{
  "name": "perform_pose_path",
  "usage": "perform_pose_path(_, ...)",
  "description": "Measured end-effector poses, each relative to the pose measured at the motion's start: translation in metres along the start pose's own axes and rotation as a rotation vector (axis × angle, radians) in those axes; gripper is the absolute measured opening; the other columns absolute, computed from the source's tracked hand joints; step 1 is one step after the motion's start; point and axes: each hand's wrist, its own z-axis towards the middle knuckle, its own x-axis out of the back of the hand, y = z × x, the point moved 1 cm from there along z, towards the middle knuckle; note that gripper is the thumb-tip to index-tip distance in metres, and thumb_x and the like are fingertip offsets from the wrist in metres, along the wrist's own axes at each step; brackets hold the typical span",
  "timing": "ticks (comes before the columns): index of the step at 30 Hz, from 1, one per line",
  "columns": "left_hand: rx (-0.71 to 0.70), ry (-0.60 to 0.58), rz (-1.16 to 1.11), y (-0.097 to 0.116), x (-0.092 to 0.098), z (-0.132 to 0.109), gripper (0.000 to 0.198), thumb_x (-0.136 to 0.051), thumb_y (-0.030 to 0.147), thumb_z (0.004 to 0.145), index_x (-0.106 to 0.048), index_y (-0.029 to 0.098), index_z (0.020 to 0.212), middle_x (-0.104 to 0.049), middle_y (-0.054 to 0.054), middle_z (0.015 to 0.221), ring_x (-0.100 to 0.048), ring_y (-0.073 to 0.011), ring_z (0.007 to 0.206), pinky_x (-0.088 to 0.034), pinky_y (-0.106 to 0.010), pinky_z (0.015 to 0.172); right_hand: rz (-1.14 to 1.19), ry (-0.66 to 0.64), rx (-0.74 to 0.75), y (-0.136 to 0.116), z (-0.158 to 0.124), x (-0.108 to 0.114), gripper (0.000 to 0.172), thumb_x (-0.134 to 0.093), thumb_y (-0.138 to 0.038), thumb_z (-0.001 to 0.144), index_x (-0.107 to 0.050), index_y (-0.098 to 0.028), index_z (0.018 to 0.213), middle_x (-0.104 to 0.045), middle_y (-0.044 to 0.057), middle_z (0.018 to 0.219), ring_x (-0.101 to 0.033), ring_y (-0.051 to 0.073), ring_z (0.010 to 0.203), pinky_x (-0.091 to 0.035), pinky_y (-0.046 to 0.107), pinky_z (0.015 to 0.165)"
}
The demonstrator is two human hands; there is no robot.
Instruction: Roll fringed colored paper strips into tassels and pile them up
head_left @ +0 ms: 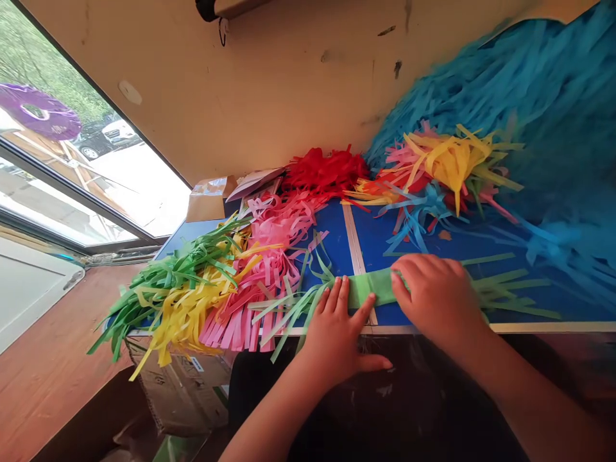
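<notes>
In the head view, two hands are counted at six o'clock. One green fringed paper strip (373, 289) is pressed onto a blue cutting mat (332, 240) by the widely spread left hand (337, 333), and its end is held under the curled right hand (436, 298). Piles of paper fringe (269, 250) in four other colours are laid toward twelve o'clock.

A bright window (115, 179) meets a cream wall (250, 96).
</notes>
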Motion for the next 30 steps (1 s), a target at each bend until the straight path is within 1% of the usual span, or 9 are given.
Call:
perform_pose_path(4,-0.028,-0.010,0.002,-0.001,0.000,0.000,0.093,-0.060,0.065,0.064,-0.024,0.027,0.141,-0.016,-0.018,0.148,-0.016,-0.0371,0.134,-0.025,-0.051,0.103,0.033,-0.059,0.249,-0.022,-0.027,-0.008,0.061,-0.032,-0.054,0.086,-0.054,-0.009,0.121,-0.049,0.015,0.131,-0.040,0.028,0.123,-0.027,0.045,0.099)
perform_pose_path(8,-0.006,-0.010,-0.006,0.001,0.001,-0.001,0.090,-0.062,0.055,0.065,-0.024,0.026,0.141,-0.015,-0.017,0.149,-0.016,-0.0363,0.135,-0.024,-0.050,0.104,-0.079,-0.152,0.174,-0.023,-0.040,-0.020,0.082,-0.025,-0.068,0.080,-0.049,-0.005,0.126,-0.045,0.020,0.133,-0.039,0.032,0.124,-0.015,0.056,0.104)
perform_pose_path(12,0.018,-0.001,-0.017,0.002,0.000,-0.001,0.092,-0.049,0.060,0.071,-0.024,0.006,0.140,-0.018,-0.021,0.146,-0.014,-0.0321,0.136,-0.020,-0.046,0.108,-0.141,-0.130,0.113,-0.003,-0.046,-0.021,0.089,-0.018,-0.070,0.079,-0.048,0.000,0.125,-0.045,0.024,0.130,-0.036,0.035,0.125,-0.014,0.059,0.103)
perform_pose_path(16,-0.006,-0.040,-0.040,0.000,0.000,0.000,0.098,-0.055,0.065,0.065,-0.023,0.011,0.141,-0.012,-0.021,0.148,-0.009,-0.0332,0.136,-0.019,-0.048,0.107,-0.126,-0.087,0.094,0.024,-0.046,-0.002,0.084,-0.020,-0.070,0.078,-0.057,-0.004,0.115,-0.057,0.021,0.119,-0.043,0.038,0.117,-0.025,0.059,0.095)
perform_pose_path(19,-0.001,-0.065,-0.067,-0.001,0.001,0.001,0.098,-0.062,0.064,0.061,-0.024,0.022,0.141,-0.009,-0.021,0.148,-0.007,-0.0350,0.136,-0.020,-0.051,0.106,-0.138,0.002,0.003,0.034,-0.036,0.022,0.061,-0.032,-0.060,0.082,-0.063,-0.011,0.101,-0.065,0.016,0.107,-0.053,0.036,0.103,-0.034,0.052,0.082)
perform_pose_path(22,-0.003,-0.064,-0.071,-0.001,0.001,0.002,0.097,-0.063,0.064,0.060,-0.024,0.026,0.141,-0.010,-0.021,0.148,-0.008,-0.0360,0.135,-0.020,-0.052,0.105,-0.097,0.170,0.018,0.023,-0.028,0.035,0.040,-0.044,-0.044,0.084,-0.061,-0.014,0.104,-0.067,0.012,0.103,-0.059,0.028,0.091,-0.038,0.044,0.079)
perform_pose_path(24,-0.009,-0.053,-0.058,-0.001,0.000,0.002,0.098,-0.063,0.064,0.060,-0.022,0.027,0.141,-0.010,-0.020,0.148,-0.008,-0.0365,0.135,-0.021,-0.053,0.105,-0.001,0.154,0.179,0.002,-0.027,0.026,0.046,-0.044,-0.045,0.084,-0.058,-0.011,0.112,-0.062,0.014,0.114,-0.057,0.027,0.101,-0.037,0.042,0.087)
perform_pose_path(26,-0.024,-0.052,-0.040,-0.002,-0.001,0.002,0.099,-0.062,0.062,0.061,-0.019,0.026,0.142,-0.011,-0.021,0.148,-0.010,-0.0366,0.135,-0.022,-0.052,0.105,0.061,0.044,0.299,-0.019,-0.031,0.007,0.066,-0.039,-0.057,0.082,-0.052,-0.005,0.121,-0.051,0.018,0.128,-0.048,0.028,0.117,-0.035,0.041,0.095)
perform_pose_path(30,-0.056,-0.055,0.005,-0.004,-0.002,0.001,0.100,-0.062,0.060,0.062,-0.017,0.023,0.143,-0.011,-0.022,0.148,-0.011,-0.0361,0.135,-0.024,-0.050,0.104,0.040,-0.044,0.244,-0.039,-0.044,-0.026,0.095,-0.038,-0.076,0.070,-0.047,0.000,0.126,-0.043,0.024,0.133,-0.038,0.033,0.125,-0.033,0.044,0.098)
